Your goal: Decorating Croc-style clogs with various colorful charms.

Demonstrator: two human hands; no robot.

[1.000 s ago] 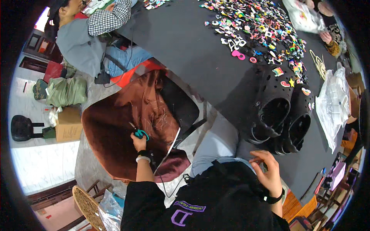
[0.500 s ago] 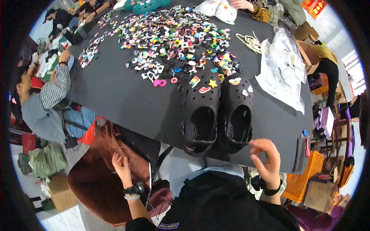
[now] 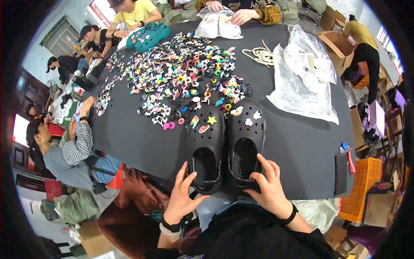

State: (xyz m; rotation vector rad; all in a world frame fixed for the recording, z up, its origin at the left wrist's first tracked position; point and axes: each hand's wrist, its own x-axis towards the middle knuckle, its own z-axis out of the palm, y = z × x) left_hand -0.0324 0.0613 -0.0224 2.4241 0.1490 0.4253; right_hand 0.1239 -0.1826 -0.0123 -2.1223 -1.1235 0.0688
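Observation:
A pair of black foam clogs stands side by side at the table's near edge, toes away from me. The left clog (image 3: 209,137) carries a yellow star charm and two other colourful charms on its toe. On the right clog (image 3: 248,134) sit a rainbow charm and small pale ones. My left hand (image 3: 184,196) is beside the left clog's heel, fingers apart and curved, thumb below the heel; firm contact cannot be made out. My right hand (image 3: 272,190) grips the right clog's heel, fingertips over its outer rim and thumb low behind it.
Beyond the clogs spreads a large pile of colourful shoe charms (image 3: 181,71). Teal clogs (image 3: 148,38), bagged white clogs (image 3: 218,25), a cord (image 3: 261,55) and a plastic bag with white shoes (image 3: 304,95) lie around it. A dark flat object (image 3: 341,175) rests at right. Co-workers sit around.
Both my hands have come in to the clogs' heels, the left from beside the table and the right from the clogs' right. My view has shifted, showing more of the far side.

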